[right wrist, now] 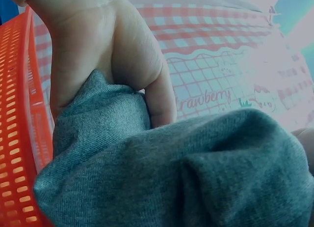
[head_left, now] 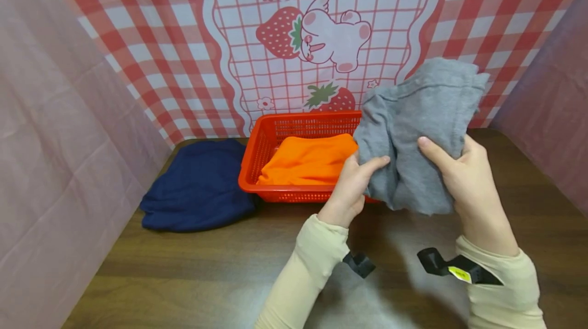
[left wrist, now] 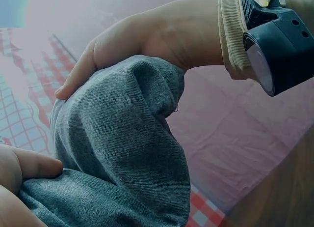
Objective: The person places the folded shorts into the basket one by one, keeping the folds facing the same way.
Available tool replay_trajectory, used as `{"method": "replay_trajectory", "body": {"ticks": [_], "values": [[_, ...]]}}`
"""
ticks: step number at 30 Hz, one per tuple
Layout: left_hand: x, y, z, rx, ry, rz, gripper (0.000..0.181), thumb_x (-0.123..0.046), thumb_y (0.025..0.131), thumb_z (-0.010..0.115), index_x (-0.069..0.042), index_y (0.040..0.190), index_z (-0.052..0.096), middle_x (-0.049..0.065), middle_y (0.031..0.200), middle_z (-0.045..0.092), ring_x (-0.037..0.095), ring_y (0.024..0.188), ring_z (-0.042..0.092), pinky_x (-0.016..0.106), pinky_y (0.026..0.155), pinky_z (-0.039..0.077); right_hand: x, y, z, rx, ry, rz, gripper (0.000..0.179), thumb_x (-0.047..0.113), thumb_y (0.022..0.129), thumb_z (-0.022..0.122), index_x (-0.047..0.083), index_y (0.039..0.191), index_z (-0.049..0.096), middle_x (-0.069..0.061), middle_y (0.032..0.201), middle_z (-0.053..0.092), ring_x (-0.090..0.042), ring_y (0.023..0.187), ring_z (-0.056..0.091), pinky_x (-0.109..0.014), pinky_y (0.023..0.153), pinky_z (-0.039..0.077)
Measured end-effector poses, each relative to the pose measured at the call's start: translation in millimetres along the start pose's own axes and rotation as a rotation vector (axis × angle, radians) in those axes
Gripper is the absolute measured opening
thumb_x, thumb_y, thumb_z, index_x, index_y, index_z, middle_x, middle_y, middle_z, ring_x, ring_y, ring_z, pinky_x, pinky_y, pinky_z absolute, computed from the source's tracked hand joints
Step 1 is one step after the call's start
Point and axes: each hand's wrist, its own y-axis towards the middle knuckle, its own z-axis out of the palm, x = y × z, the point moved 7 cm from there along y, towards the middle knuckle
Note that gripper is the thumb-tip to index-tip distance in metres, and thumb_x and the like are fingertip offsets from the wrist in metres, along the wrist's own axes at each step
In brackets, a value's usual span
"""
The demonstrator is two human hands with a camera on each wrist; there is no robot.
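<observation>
Pale sleeves [head_left: 298, 273] come up from the bottom, with a black gadget [head_left: 482, 271] on each wrist. Past them, the left hand [head_left: 349, 186] pinches the left side of a grey cloth [head_left: 415, 125], with its thumb on the front. The right hand [head_left: 470, 181] grips the low right side the same way, so both hands are full. The grey cloth is right between the hands, up off the tabletop [head_left: 184, 273]. It looks folded, and it is more tall than wide: its long way goes up and leans a little to the right at the top. Behind it and to the left is a red basket [head_left: 294, 196]. From the head camera, the grey cloth hides the basket's right end. The left hand looks nearer to the basket, and the right hand is farther off to the right. Whether the cloth is over the basket or only in front of it, I cannot tell, and that seems to matter most. An orange cloth [head_left: 312, 160] lies in the basket. Just left of the basket, a blue cloth [head_left: 197, 186] sits on the tabletop. Farthest back hangs a red and white curtain [head_left: 170, 38].
</observation>
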Motion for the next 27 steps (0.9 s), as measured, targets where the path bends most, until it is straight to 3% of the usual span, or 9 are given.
{"method": "replay_trajectory", "body": {"ticks": [12, 27], "values": [[-5.6, -0.6, -17.0, -0.016, 0.049, 0.026, 0.034, -0.017, 0.083, 0.062, -0.015, 0.116, 0.055, -0.002, 0.110, 0.060, 0.015, 0.093, 0.056, 0.034, 0.088, 0.043, -0.3, 4.9, 18.0, 0.054, -0.032, -0.016, 0.030, 0.022, 0.083, 0.065, 0.017, 0.110, 0.053, 0.013, 0.094, 0.058, -0.001, 0.079, 0.057, -0.012, 0.065, 0.045], [-13.4, 0.0, -40.7, -0.054, 0.054, 0.050, 0.036, -0.015, 0.082, 0.062, -0.013, 0.118, 0.054, 0.001, 0.110, 0.060, 0.014, 0.091, 0.057, 0.033, 0.086, 0.045, -6.6, 12.7, 39.0, 0.110, 0.044, -0.027, 0.026, 0.023, 0.083, 0.065, 0.016, 0.105, 0.055, 0.010, 0.091, 0.059, -0.003, 0.077, 0.058, -0.015, 0.065, 0.046]]}}
